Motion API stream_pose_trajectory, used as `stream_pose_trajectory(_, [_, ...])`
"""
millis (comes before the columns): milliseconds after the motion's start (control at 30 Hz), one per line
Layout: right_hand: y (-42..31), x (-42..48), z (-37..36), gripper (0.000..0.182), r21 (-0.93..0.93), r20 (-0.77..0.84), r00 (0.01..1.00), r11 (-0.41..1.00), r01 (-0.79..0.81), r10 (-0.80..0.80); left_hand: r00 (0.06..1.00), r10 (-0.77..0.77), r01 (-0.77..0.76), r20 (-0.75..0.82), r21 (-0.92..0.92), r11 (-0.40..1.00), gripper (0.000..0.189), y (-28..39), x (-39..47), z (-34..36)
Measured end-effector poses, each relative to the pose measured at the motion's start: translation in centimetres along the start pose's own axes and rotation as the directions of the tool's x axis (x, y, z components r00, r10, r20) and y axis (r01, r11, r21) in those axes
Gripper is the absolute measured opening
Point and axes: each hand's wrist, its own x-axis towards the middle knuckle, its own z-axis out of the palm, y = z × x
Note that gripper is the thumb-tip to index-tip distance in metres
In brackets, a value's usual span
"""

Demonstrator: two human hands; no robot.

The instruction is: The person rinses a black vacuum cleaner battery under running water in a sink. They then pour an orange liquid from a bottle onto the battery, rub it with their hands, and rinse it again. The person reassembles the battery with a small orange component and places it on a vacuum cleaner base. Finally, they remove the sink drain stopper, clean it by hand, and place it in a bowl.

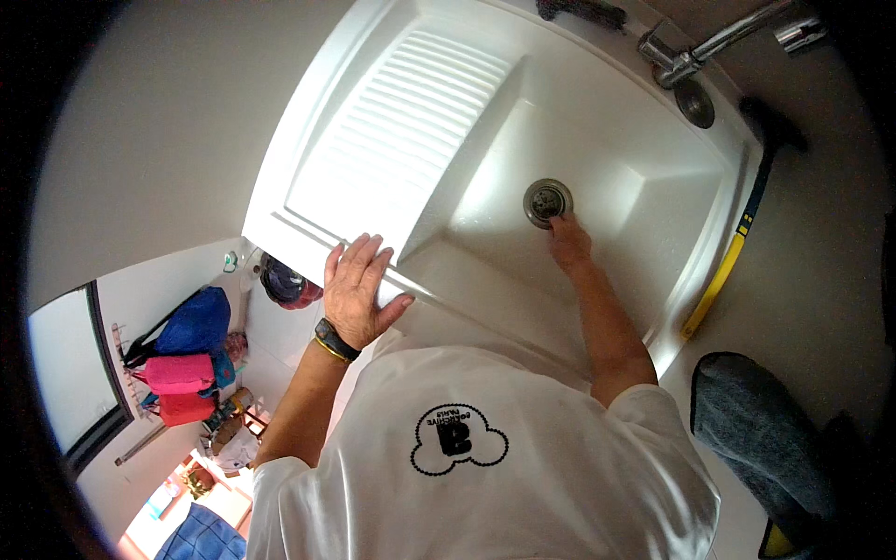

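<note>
A white laundry sink (490,283) with a ribbed washboard slope (413,105) lies before me. My left hand (360,287) rests on the sink's front rim with its fingers spread, and a dark watch is on that wrist. Down in the basin, my right hand (568,241) touches the near edge of the round metal drain (548,203) with its fingertips. The fingers point down and are partly hidden, so whether they grip anything there cannot be told. The basin holds no standing water that I can make out.
A chrome faucet (675,63) stands at the back right corner. A yellow and black long-handled tool (724,273) lies along the right rim. A grey cloth (759,427) hangs at lower right. Bags (192,322) hang on the wall at left, and a dark container (283,280) stands beyond the sink's left corner.
</note>
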Motion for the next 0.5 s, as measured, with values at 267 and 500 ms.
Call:
stream_pose_trajectory(267, [-1.9, 2.4, 0.2, 0.028, -0.142, 0.155, 0.988, 0.99, 0.012, 0.011, 1.0, -0.009, 0.009, -0.006, 0.044, 0.999, 0.06, -0.1, 0.0, 0.5])
stream_pose_trajectory(500, [-2.5, 3.9, -0.7, 0.026, -0.156, 0.248, 0.968, 0.988, -0.002, 0.041, 1.0, -0.009, 0.009, -0.015, 0.041, 0.999, 0.058, 0.0, 0.2, 0.3])
